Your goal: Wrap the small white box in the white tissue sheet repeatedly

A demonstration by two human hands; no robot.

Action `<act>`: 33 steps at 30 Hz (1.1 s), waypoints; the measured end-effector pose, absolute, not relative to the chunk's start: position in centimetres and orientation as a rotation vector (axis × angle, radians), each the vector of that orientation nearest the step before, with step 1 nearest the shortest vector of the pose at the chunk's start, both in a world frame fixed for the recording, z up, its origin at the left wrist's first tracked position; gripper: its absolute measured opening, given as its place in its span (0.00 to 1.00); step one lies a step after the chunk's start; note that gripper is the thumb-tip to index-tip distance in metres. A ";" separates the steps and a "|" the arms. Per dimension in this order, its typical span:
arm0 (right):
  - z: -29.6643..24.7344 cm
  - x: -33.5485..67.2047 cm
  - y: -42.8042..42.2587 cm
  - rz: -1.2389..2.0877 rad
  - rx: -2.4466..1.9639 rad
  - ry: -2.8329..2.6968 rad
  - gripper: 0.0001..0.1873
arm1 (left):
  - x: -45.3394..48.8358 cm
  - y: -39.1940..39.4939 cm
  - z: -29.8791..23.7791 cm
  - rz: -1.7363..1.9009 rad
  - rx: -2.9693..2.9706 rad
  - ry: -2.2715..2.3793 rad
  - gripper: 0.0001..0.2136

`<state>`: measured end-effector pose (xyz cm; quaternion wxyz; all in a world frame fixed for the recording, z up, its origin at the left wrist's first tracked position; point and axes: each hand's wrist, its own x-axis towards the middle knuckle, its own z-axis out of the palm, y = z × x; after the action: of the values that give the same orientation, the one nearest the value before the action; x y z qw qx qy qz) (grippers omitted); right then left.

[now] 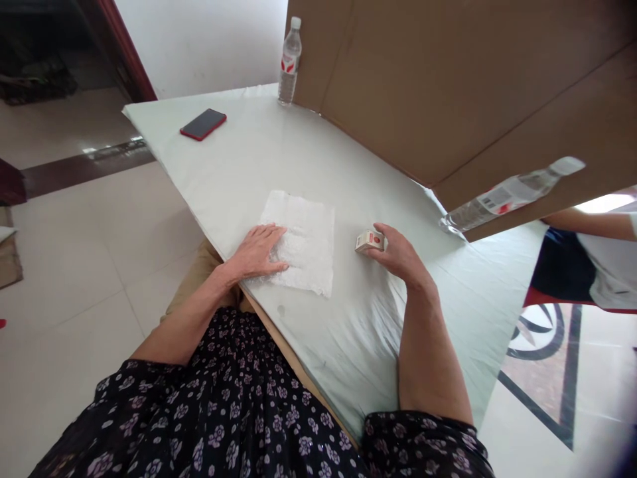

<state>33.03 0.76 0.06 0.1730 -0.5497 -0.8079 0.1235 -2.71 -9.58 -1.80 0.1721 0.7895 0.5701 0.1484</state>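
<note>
A sheet of bubble wrap, whitish and see-through, lies flat on the pale green tablecloth. My left hand rests on its left part, fingers spread and palm down. To the right of the sheet, my right hand grips a small white box with red print, thumb on the near side and fingers on the far side. A gap of bare cloth separates the box from the sheet. The underside of the box is hidden from me.
A phone with a red edge lies at the far left. Brown cardboard panels stand along the far side, with water bottles against them. Another person's arm shows at the right edge.
</note>
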 end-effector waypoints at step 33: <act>-1.6 20.0 -4.1 0.637 -1.094 -2.333 0.27 | -2.6 -9.5 -2.0 0.470 2.225 1.610 0.41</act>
<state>20.03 -4.07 -1.59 0.2414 -0.4002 -0.8529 0.2327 -2.63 -9.50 -1.97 0.1765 0.7860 0.5687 0.1660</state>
